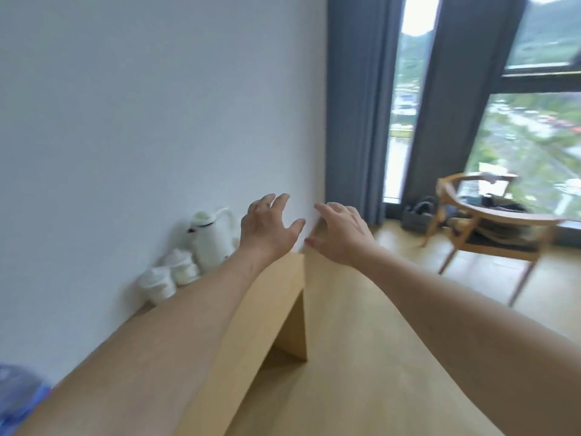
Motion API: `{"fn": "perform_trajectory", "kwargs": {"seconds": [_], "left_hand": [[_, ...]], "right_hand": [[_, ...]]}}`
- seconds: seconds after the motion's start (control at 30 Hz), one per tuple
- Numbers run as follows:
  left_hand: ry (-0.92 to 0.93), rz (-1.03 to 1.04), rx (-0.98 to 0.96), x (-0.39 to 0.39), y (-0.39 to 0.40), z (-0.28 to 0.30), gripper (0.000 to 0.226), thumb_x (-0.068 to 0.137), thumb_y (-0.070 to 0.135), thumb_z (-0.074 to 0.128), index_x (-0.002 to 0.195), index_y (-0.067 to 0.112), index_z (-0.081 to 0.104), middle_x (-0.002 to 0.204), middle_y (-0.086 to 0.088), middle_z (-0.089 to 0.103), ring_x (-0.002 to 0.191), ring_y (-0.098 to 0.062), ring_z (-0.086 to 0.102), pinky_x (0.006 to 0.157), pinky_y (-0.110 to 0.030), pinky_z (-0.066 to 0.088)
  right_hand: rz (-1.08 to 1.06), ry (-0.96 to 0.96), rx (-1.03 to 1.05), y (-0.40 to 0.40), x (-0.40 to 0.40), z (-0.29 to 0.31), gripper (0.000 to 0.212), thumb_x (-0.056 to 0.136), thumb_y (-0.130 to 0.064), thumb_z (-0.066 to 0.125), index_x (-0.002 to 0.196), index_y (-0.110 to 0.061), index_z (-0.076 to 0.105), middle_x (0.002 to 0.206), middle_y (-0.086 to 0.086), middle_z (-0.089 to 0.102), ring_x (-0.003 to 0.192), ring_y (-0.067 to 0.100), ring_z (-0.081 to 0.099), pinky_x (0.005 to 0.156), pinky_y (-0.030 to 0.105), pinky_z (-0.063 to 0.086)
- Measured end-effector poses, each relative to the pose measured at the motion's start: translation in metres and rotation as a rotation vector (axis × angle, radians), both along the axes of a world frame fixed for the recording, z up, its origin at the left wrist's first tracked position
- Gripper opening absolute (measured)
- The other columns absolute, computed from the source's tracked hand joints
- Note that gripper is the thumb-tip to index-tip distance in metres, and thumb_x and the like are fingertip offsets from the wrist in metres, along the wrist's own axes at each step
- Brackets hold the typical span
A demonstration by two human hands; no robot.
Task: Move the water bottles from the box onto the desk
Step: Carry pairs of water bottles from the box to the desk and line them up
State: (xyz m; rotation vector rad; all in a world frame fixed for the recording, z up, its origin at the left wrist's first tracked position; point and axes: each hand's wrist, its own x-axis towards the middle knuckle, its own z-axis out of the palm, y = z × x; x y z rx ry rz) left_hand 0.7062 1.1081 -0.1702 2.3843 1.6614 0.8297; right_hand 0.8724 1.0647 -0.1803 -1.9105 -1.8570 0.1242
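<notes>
Desk point(267, 309) edge under spread hands point(301, 234) (empty).

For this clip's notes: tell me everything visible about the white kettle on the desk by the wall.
The white kettle with a curved handle and dark lid rim stands upright on the light wooden desk, close against the white wall. Its surface looks glossy, plastic or enamel; blur hides finer detail. Its spout points left, its handle arches to the right. Two white lidded cups stand just in front of it; whether they touch it cannot be told. The left hand hovers to its right without gripping it.
</notes>
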Motion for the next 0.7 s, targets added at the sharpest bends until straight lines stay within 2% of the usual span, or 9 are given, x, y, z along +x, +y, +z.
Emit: {"fn": "perform_trajectory", "kwargs": {"seconds": [0.1, 0.3, 0.43, 0.53, 0.7], "left_hand": [[-0.003, -0.166, 0.021, 0.110, -0.006, 0.005, 0.068, 0.089, 0.053, 0.061, 0.147, 0.022, 0.045, 0.148, -0.004, 0.049, 0.137, -0.029, 0.040, 0.109, -0.044, 0.038], [-0.011, -0.435, 0.023, 0.330, -0.043, 0.004, 0.068, 0.089, 0.053, 0.062, 0.149, 0.026, 0.044, 0.153, -0.002, 0.044, 0.142, -0.025, 0.035, 0.115, -0.046, 0.033], [-0.024, -0.579, 0.003, 0.471, -0.078, 0.005, 0.060, 0.089, 0.051, 0.061, 0.142, 0.027, 0.050, 0.143, 0.001, 0.053, 0.133, -0.026, 0.043, 0.109, -0.048, 0.039], [-0.051, -0.668, -0.043, 0.562, -0.106, 0.000, 0.065, 0.088, 0.051, 0.062, 0.147, 0.026, 0.046, 0.148, 0.001, 0.049, 0.137, -0.024, 0.039, 0.112, -0.049, 0.036], [-0.028, -0.820, -0.092, 0.692, -0.145, -0.008, 0.068, 0.090, 0.052, 0.062, 0.150, 0.027, 0.042, 0.152, 0.000, 0.044, 0.141, -0.025, 0.035, 0.115, -0.047, 0.033]], "right_hand": [[-0.176, -0.005, 0.005, -0.030, 0.101, 0.001, 0.084, 0.087, -0.058, 0.066, 0.156, -0.029, 0.029, 0.158, 0.000, 0.038, 0.146, 0.027, 0.029, 0.113, 0.042, 0.033], [-0.453, -0.010, -0.008, -0.105, 0.301, 0.006, 0.081, 0.084, -0.056, 0.067, 0.154, -0.030, 0.034, 0.157, 0.000, 0.039, 0.143, 0.028, 0.032, 0.113, 0.044, 0.033], [-0.600, -0.008, -0.015, -0.161, 0.424, 0.009, 0.080, 0.084, -0.053, 0.069, 0.152, -0.029, 0.035, 0.153, 0.002, 0.043, 0.140, 0.029, 0.036, 0.113, 0.044, 0.034], [-0.703, 0.014, -0.031, -0.202, 0.504, 0.006, 0.082, 0.084, -0.052, 0.068, 0.154, -0.027, 0.033, 0.153, 0.001, 0.043, 0.139, 0.029, 0.036, 0.111, 0.041, 0.034], [-0.869, 0.054, -0.070, -0.261, 0.613, -0.007, 0.082, 0.087, -0.051, 0.068, 0.156, -0.024, 0.031, 0.158, 0.004, 0.038, 0.143, 0.029, 0.033, 0.115, 0.043, 0.033]]}}
